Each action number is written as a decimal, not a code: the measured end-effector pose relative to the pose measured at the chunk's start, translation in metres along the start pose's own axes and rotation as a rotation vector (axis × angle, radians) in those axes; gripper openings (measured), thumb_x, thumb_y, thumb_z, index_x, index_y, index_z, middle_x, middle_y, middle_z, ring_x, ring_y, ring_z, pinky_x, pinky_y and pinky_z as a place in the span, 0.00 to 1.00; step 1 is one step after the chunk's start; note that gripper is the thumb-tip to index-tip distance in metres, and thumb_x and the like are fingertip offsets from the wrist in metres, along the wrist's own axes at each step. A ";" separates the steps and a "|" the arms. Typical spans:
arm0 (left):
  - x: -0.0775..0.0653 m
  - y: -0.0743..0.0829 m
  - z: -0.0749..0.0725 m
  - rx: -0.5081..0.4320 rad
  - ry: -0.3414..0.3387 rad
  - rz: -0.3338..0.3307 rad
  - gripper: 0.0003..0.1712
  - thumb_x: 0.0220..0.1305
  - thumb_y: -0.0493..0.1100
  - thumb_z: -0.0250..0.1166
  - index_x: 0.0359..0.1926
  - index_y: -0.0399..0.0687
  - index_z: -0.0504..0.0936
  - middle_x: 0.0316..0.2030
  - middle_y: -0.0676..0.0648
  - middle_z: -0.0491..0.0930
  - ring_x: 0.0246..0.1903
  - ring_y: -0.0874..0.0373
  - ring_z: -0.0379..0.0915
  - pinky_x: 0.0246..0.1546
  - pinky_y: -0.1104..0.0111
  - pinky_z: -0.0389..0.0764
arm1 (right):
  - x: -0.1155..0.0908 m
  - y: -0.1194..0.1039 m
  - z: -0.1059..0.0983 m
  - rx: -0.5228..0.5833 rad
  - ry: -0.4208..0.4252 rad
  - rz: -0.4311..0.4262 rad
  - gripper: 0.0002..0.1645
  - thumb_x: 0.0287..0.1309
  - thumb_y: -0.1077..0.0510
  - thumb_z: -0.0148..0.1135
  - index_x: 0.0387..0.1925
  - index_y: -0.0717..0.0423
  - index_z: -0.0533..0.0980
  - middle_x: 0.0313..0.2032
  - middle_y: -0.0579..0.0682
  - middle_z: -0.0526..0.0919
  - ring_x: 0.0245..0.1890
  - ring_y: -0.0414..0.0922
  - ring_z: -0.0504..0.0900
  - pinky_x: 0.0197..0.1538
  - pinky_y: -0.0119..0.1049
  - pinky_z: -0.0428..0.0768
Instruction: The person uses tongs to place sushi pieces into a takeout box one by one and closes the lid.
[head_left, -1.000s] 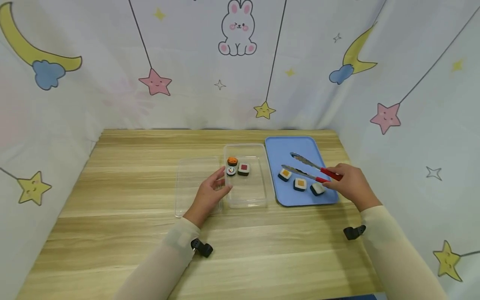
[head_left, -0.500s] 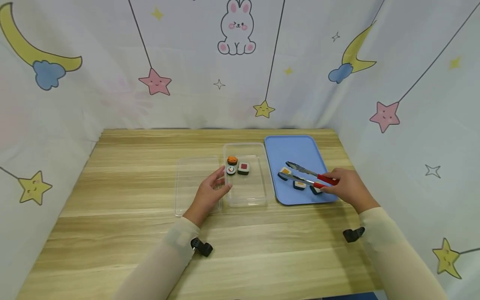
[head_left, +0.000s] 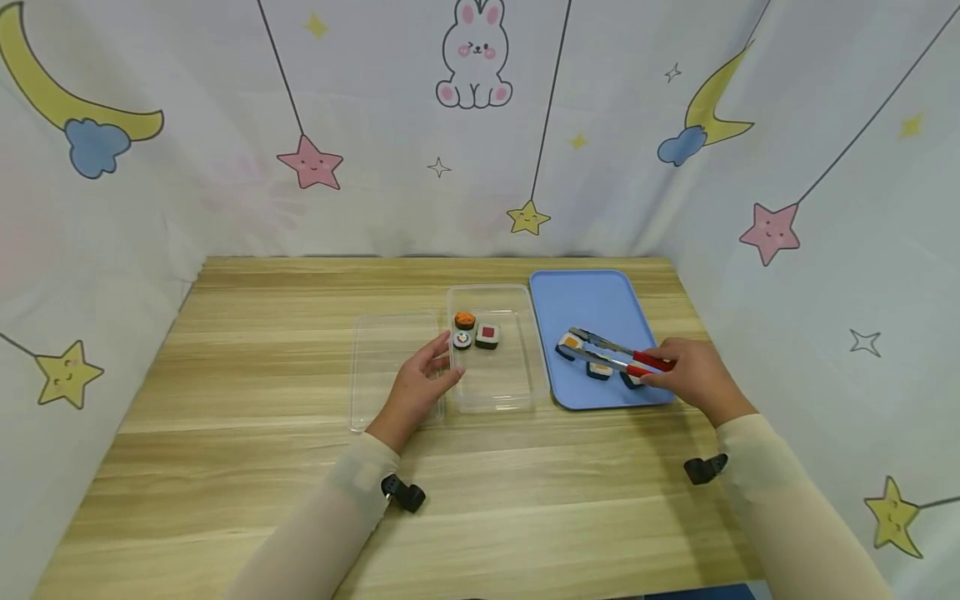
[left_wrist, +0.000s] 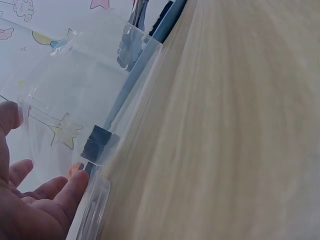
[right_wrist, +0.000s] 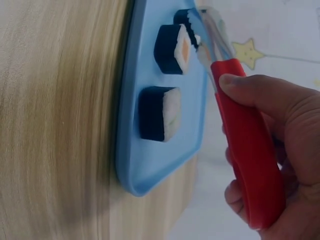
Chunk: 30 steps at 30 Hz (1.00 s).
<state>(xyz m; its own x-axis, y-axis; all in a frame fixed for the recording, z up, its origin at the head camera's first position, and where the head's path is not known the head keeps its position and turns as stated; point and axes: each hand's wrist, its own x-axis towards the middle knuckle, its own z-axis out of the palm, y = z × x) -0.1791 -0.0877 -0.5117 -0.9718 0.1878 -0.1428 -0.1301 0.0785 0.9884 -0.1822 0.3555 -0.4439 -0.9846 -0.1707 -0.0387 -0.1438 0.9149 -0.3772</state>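
Observation:
My right hand (head_left: pixel 693 371) grips the red handles of metal tongs (head_left: pixel 611 344) above the blue tray (head_left: pixel 592 292). In the head view the tongs' tips stand on either side of a sushi roll piece (head_left: pixel 570 342) with a yellow-orange centre; whether they touch it I cannot tell. A second yellow-centred piece (right_wrist: pixel 173 49) and a white-topped piece (right_wrist: pixel 159 114) lie nearer my right hand. My left hand (head_left: pixel 417 385), fingers loosely extended, touches the left wall of a clear plastic container (head_left: pixel 498 387). Inside are an orange-topped piece (head_left: pixel 465 320), a small round roll (head_left: pixel 462 339) and a red-centred roll (head_left: pixel 487 336).
A clear lid or second shallow container (head_left: pixel 390 358) lies left of the container, partly behind my left hand. All of it stands on a wood-grain table (head_left: pixel 300 500). A patterned curtain (head_left: pixel 375 200) borders the back and sides. A dark blue object (head_left: pixel 701 592) shows at the bottom edge.
The tongs have come down and slightly left, so their tips now flank the far-left yellow-centred sushi piece. Their arms have drawn closer together. My left hand stays by the container.

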 end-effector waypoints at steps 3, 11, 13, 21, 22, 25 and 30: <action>-0.006 0.009 0.001 0.011 -0.005 0.010 0.41 0.71 0.38 0.68 0.80 0.46 0.61 0.77 0.41 0.62 0.72 0.41 0.65 0.69 0.47 0.69 | 0.000 0.000 -0.001 0.015 0.007 -0.003 0.27 0.53 0.53 0.80 0.52 0.63 0.86 0.38 0.54 0.86 0.35 0.51 0.79 0.37 0.41 0.78; 0.005 -0.012 -0.001 -0.002 0.004 0.015 0.42 0.70 0.41 0.70 0.80 0.53 0.63 0.77 0.44 0.63 0.72 0.44 0.65 0.69 0.47 0.69 | 0.001 -0.005 -0.013 0.034 0.032 -0.020 0.27 0.56 0.53 0.79 0.55 0.62 0.85 0.41 0.57 0.86 0.38 0.53 0.80 0.38 0.43 0.79; 0.006 -0.015 -0.001 -0.005 0.007 0.026 0.42 0.69 0.42 0.71 0.80 0.55 0.64 0.77 0.46 0.64 0.71 0.45 0.66 0.69 0.47 0.69 | 0.001 -0.009 -0.016 0.050 0.043 -0.018 0.27 0.56 0.53 0.79 0.56 0.61 0.85 0.41 0.57 0.86 0.39 0.54 0.80 0.38 0.43 0.80; 0.005 -0.015 -0.001 -0.002 0.019 0.048 0.41 0.68 0.44 0.72 0.79 0.56 0.66 0.75 0.48 0.67 0.70 0.47 0.69 0.67 0.48 0.71 | 0.007 -0.020 -0.025 0.103 0.074 -0.005 0.28 0.57 0.52 0.79 0.58 0.57 0.85 0.44 0.56 0.86 0.42 0.53 0.80 0.41 0.45 0.81; 0.005 -0.015 -0.001 -0.001 0.018 0.049 0.41 0.68 0.44 0.72 0.79 0.56 0.66 0.75 0.48 0.66 0.70 0.47 0.69 0.67 0.48 0.71 | 0.008 -0.021 -0.026 0.105 0.078 -0.005 0.28 0.57 0.52 0.79 0.58 0.56 0.85 0.44 0.56 0.86 0.42 0.53 0.80 0.42 0.45 0.81; 0.005 -0.016 -0.001 -0.006 0.016 0.046 0.42 0.68 0.44 0.72 0.79 0.56 0.66 0.75 0.49 0.67 0.70 0.47 0.69 0.67 0.49 0.72 | 0.012 -0.029 -0.027 0.112 0.086 -0.013 0.28 0.57 0.52 0.79 0.58 0.57 0.85 0.45 0.58 0.86 0.43 0.54 0.81 0.42 0.47 0.82; 0.005 -0.017 -0.001 -0.008 0.020 0.041 0.42 0.68 0.44 0.72 0.79 0.56 0.66 0.75 0.48 0.67 0.70 0.47 0.69 0.67 0.48 0.71 | 0.020 -0.047 -0.025 0.128 0.068 -0.039 0.29 0.58 0.51 0.78 0.59 0.59 0.84 0.52 0.63 0.84 0.48 0.59 0.81 0.45 0.52 0.84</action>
<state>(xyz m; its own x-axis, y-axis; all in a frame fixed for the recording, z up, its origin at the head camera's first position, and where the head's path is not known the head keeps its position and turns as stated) -0.1823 -0.0892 -0.5296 -0.9800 0.1710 -0.1016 -0.0919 0.0636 0.9937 -0.1975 0.3179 -0.4040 -0.9835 -0.1765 0.0392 -0.1728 0.8533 -0.4920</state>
